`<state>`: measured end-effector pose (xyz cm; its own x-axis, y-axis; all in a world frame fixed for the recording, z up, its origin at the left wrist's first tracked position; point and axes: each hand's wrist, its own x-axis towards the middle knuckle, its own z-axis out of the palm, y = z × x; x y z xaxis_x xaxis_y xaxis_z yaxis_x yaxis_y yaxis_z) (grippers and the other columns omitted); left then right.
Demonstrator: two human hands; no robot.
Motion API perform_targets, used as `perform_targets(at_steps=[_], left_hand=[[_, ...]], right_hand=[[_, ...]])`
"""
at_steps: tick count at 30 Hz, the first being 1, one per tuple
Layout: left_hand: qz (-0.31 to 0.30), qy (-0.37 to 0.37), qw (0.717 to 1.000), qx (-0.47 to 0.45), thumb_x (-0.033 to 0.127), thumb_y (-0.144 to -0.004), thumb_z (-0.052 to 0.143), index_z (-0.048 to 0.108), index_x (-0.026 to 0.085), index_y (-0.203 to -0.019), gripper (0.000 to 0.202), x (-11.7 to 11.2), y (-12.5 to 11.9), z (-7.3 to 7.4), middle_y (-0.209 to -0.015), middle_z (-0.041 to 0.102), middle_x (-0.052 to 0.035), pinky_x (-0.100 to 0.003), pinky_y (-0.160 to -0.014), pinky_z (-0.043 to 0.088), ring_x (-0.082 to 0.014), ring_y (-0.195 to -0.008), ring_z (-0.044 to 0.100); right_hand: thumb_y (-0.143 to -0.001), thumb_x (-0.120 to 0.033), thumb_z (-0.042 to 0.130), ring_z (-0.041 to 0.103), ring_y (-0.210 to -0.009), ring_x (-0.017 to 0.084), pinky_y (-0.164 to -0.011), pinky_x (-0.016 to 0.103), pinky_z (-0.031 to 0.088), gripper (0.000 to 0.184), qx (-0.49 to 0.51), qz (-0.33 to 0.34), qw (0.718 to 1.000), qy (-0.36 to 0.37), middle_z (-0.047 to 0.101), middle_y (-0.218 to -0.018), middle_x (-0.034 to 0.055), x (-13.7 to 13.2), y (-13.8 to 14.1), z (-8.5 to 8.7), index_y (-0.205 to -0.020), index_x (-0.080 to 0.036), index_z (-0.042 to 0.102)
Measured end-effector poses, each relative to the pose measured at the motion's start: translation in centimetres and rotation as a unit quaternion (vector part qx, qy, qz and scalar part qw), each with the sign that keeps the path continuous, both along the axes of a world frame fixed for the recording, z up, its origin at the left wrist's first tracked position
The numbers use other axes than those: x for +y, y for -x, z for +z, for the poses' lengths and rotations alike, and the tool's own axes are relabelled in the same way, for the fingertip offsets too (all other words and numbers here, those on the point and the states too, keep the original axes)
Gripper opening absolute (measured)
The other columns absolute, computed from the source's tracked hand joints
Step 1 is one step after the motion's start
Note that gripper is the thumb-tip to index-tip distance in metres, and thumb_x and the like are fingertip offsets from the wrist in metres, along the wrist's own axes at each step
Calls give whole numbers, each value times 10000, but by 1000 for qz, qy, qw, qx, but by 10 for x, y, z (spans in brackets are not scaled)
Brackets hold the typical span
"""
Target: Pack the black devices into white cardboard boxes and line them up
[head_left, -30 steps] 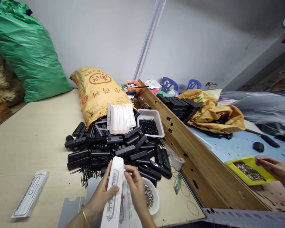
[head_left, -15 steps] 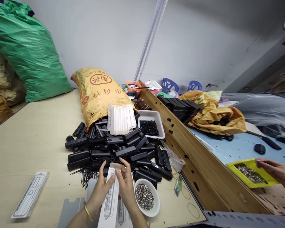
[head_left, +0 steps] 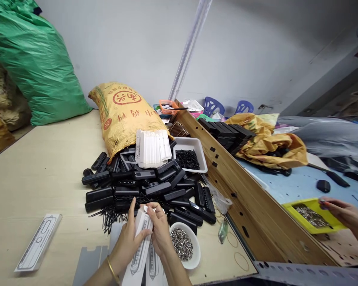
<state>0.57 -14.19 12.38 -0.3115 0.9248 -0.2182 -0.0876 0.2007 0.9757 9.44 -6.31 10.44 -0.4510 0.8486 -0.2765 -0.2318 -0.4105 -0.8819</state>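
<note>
Between my hands is a long white printed carton (head_left: 141, 247), tilted with its top end away from me. My left hand (head_left: 130, 234) grips its left side, thumb across the front. My right hand (head_left: 159, 224) has its fingers pressed at the carton's top end, by the flap. A second white printed carton (head_left: 154, 265) lies beneath, partly covered by my right forearm. Just right of my right hand stands a white bowl (head_left: 196, 254) of small silvery metal parts (head_left: 181, 243). Beyond my hands lies a heap of black plastic handle-like pieces (head_left: 158, 188).
A flat white printed package (head_left: 38, 243) lies at left. A stack of white cards (head_left: 153, 149) leans by a yellow sack (head_left: 128, 115). A white tray (head_left: 200, 153) holds thin black pieces. Past the wooden divider (head_left: 226, 186), another person's hand (head_left: 340, 212) is over a yellow tray (head_left: 312, 228).
My right hand's fingers have closed in on the carton's top end, and my left thumb has moved across its front. The carton has turned slightly, showing more of its side.
</note>
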Motion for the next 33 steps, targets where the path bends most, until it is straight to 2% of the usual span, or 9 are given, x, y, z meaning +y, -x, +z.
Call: perform_targets(at_steps=[7, 11, 14, 17, 19, 23, 24, 29, 33], left_hand=[[-9, 4, 997, -71, 471, -753, 596, -52, 215, -1433, 974, 3, 1, -11, -933, 664, -65, -368, -860, 411, -232, -889, 603], [-34, -2, 995, -98, 520, -850, 405, 22, 275, -1436, 742, -4, 3, -20, -1118, 611, -100, -407, -908, 399, -248, -1049, 561], [-125, -119, 985, 21, 439, -815, 514, 293, 279, -1386, 633, -12, 2, -19, -1370, 423, -114, -466, -1066, 219, -288, -1308, 315], [-87, -211, 956, 183, 342, -694, 671, 544, 240, -1181, 513, -16, 9, -12, -1361, 431, -113, -494, -1108, 48, -319, -1347, 219], [-6, -166, 962, 215, 357, -682, 672, 546, 224, -1122, 477, -16, 22, -8, -1220, 547, -125, -492, -1070, 216, -317, -1239, 404], [95, 20, 966, 238, 472, -653, 655, 443, 211, -1189, 632, -17, 49, -11, -1097, 595, -112, -421, -805, 460, -298, -983, 576], [97, 42, 962, 251, 478, -655, 646, 425, 214, -1206, 650, -17, 53, -14, -1117, 586, -110, -418, -800, 456, -299, -993, 569], [76, 68, 953, 287, 352, -713, 563, 367, 202, -1281, 619, -16, 48, -33, -1264, 493, -129, -383, -845, 426, -291, -1104, 506], [46, 44, 950, 305, 281, -698, 558, 368, 214, -1302, 637, -3, 36, -32, -1212, 518, -108, -370, -882, 413, -272, -1107, 504]], right_hand=[[-807, -496, 536, 584, -903, 229, -797, 335, 451, 305, -98, -27, 987, -123, 639, -952, 65, -18, -12, -8, -859, -208, 625], [-782, -483, 578, 586, -715, 189, -657, 302, 473, 292, -95, -54, 991, -83, 605, -807, 5, -18, -25, -18, -962, -256, 545], [-826, -513, 493, 565, -620, 167, -586, 288, 463, 277, -65, -122, 990, -33, 569, -731, -17, -12, -25, -27, -942, -261, 489], [-881, -476, 394, 583, -713, 186, -645, 311, 473, 265, -123, -10, 982, -143, 601, -790, 12, -5, -14, -31, -927, -245, 515], [-880, -379, 427, 579, -813, 211, -715, 343, 468, 204, -229, 110, 919, -301, 624, -858, 37, 10, -6, -28, -951, -238, 557], [-779, -48, 456, 485, -1096, 267, -981, 456, 313, 337, -469, 141, 663, -566, 598, -1089, 131, 69, 2, -10, -1064, -185, 574], [-750, 1, 448, 498, -1082, 260, -1010, 455, 282, 362, -470, 146, 655, -573, 613, -1046, 131, 86, 1, -5, -1033, -174, 590], [-756, -55, 482, 544, -984, 256, -909, 414, 398, 351, -450, 112, 678, -570, 601, -985, 105, 123, -15, 22, -1080, -171, 551], [-827, -259, 524, 565, -969, 206, -829, 352, 461, 714, -243, 22, 853, -461, 535, -1146, 83, 86, -7, 46, -1404, -250, 104]])
